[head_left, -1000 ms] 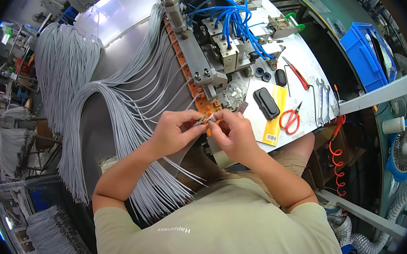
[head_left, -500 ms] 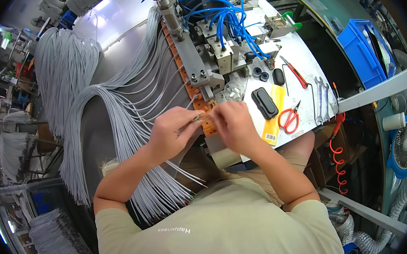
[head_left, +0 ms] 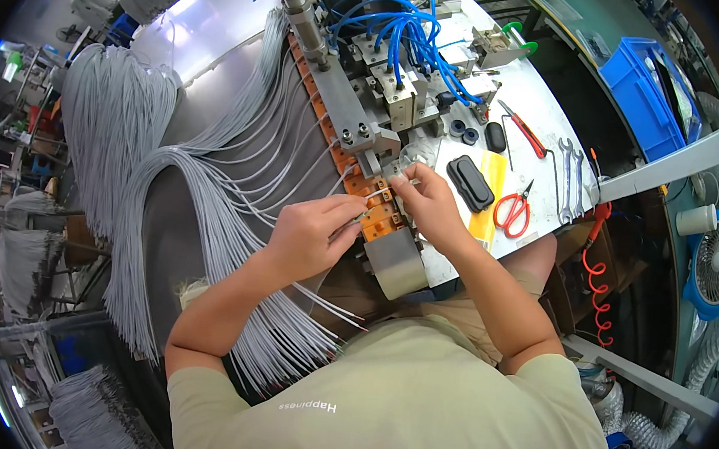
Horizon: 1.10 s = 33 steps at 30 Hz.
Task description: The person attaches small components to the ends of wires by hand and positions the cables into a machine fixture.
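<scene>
My left hand (head_left: 312, 233) is closed in a pinch on a thin grey cable (head_left: 377, 193), whose pale end sticks out past the fingertips. It hangs just over the orange jig strip (head_left: 384, 219), near the strip's close end. My right hand (head_left: 431, 207) is beside the far tip of that cable, thumb and fingers pressed together; what they hold, if anything, is too small to make out. Behind the right fingers lies a clear bag (head_left: 420, 149) of small pale parts. Several grey cables (head_left: 226, 187) fan out from a big bundle toward the orange strip.
A metal press with blue air hoses (head_left: 402, 31) stands at the strip's far end. On the white table to the right lie red-handled scissors (head_left: 512, 210), a black case (head_left: 470, 183), a yellow packet (head_left: 491, 169), wrenches (head_left: 567, 183) and a red-handled tool (head_left: 523, 129). A blue fan (head_left: 713, 260) stands farther right.
My hands have drawn apart: the right has shifted right and a little up, off the orange strip. The cable's end and more of the strip and metal block now show.
</scene>
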Tool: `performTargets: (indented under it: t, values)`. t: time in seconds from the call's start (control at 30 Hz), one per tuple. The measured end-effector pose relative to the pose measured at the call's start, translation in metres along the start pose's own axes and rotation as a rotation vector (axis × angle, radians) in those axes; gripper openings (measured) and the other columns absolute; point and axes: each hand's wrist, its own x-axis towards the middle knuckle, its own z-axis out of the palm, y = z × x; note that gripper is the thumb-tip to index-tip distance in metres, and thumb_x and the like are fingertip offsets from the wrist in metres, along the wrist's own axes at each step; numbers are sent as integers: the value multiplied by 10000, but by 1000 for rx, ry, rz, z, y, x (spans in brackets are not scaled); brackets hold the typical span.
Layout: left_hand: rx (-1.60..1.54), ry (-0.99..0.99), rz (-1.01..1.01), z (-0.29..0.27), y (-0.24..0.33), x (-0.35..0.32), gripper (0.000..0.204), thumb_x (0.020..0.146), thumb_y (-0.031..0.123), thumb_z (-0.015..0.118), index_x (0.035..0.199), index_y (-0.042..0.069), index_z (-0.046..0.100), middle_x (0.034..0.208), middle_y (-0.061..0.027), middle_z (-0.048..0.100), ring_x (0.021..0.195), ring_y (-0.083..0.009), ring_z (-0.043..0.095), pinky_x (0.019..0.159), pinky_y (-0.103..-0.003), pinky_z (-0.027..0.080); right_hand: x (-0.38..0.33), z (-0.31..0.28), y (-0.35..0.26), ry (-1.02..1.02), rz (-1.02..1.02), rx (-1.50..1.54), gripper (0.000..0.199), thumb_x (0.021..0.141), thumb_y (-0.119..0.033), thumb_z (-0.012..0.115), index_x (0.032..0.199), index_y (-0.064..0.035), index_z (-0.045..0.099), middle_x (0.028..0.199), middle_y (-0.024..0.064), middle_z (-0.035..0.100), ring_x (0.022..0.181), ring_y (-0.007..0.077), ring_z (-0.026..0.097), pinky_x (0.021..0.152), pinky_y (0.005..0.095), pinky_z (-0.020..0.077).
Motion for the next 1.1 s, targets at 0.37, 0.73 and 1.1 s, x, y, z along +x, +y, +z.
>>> performTargets:
  t: [0.37, 0.73, 1.1]
  values:
    - [86, 6, 9, -1, 3, -1, 220, 813, 99, 718, 1029, 67, 701, 1004, -85, 733, 718, -252, 700, 609, -335, 554, 0, -2, -6, 11, -137, -67, 202, 937, -171, 684, 846, -49, 552, 633, -35, 558, 562, 18, 456, 485, 224, 319]
    - [394, -5, 15, -3, -6, -1, 191, 739, 86, 709, 930, 85, 696, 783, -64, 655, 706, -262, 651, 603, -370, 520, -1, 1, -9, 65, -174, -228, 184, 939, -180, 672, 880, -37, 573, 616, -14, 545, 550, 45, 446, 490, 251, 342]
    - [238, 147, 137, -2, -3, 6, 161, 804, 82, 688, 964, 79, 707, 793, -49, 664, 679, -202, 643, 576, -302, 513, -7, 1, 6, 65, -25, 26, 177, 959, -198, 645, 917, -38, 584, 628, -20, 518, 562, 46, 439, 497, 258, 343]
